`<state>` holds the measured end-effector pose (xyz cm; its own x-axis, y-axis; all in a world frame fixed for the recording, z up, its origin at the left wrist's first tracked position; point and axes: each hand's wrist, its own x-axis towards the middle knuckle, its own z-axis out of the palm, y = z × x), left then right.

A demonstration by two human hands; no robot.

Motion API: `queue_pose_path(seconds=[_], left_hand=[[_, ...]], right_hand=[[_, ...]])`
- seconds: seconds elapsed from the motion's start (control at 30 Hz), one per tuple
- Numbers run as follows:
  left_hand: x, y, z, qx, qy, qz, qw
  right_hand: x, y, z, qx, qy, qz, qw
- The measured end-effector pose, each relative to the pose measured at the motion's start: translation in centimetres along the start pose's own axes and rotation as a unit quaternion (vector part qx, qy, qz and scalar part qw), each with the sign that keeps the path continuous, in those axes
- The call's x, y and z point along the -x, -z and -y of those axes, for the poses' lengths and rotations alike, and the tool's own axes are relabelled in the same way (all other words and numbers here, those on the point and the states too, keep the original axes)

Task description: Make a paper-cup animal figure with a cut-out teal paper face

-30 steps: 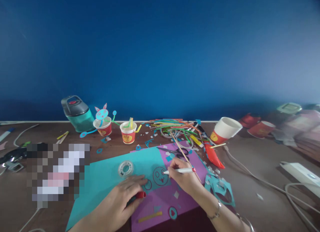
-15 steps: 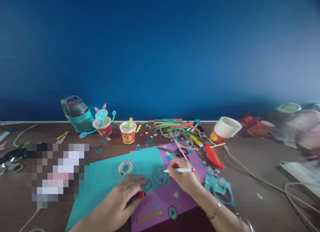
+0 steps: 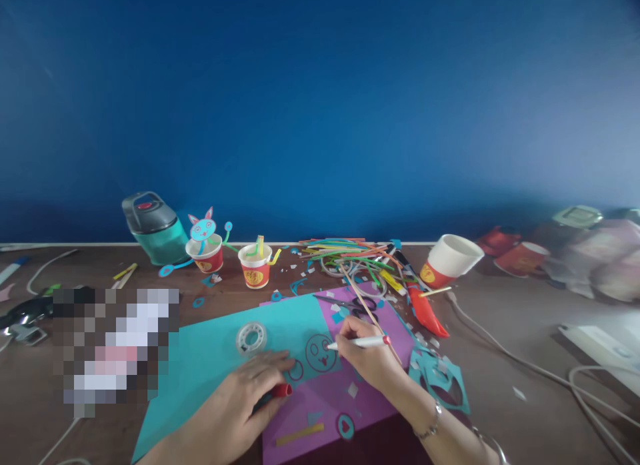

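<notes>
**Marker shifted slightly, tip a little lower than 0.5 s ago; left hand unmoved**

Right hand: thumb and fingers pinch the white, red-ended marker, held almost level. Its tip is at the right-side eye of the drawn face. Contact with paper: cannot tell for certain.

Left hand: fingers stretched over the turquoise sheet, fingertips beside the small drawn circle. A red cap is held between thumb and palm, end protruding.

Drawing lies on the turquoise sheet, which overlaps the purple sheet. Tape roll sits on the turquoise, just beyond the left hand. On the purple, nearer the wearer: 1 heart disc, 1 yellow strip. Beyond the right hand: scissors, partly behind a thin stick.

Farther back on the counter: 1 cup with a paper cat, 1 cup with straws, and a straw pile.
</notes>
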<state>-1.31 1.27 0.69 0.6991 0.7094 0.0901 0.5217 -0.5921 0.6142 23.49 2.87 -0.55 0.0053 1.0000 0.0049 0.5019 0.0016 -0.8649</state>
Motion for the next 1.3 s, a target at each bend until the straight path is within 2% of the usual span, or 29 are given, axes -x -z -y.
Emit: queue_pose_path(seconds=[0.1, 0.3, 1.3], left_hand=[[-0.07, 0.0, 0.04, 0.0, 0.003, 0.005, 1.0], [-0.09, -0.02, 0.08, -0.012, 0.005, 0.019, 1.0], [-0.07, -0.13, 0.1, 0.0, -0.002, 0.006, 1.0]], right_hand=[[-0.04, -0.03, -0.16, -0.016, -0.006, 0.001, 1.0], [0.03, 0.11, 0.19, 0.021, 0.004, 0.004, 1.0], [0.01, -0.03, 0.31, 0.016, -0.009, 0.005, 1.0]])
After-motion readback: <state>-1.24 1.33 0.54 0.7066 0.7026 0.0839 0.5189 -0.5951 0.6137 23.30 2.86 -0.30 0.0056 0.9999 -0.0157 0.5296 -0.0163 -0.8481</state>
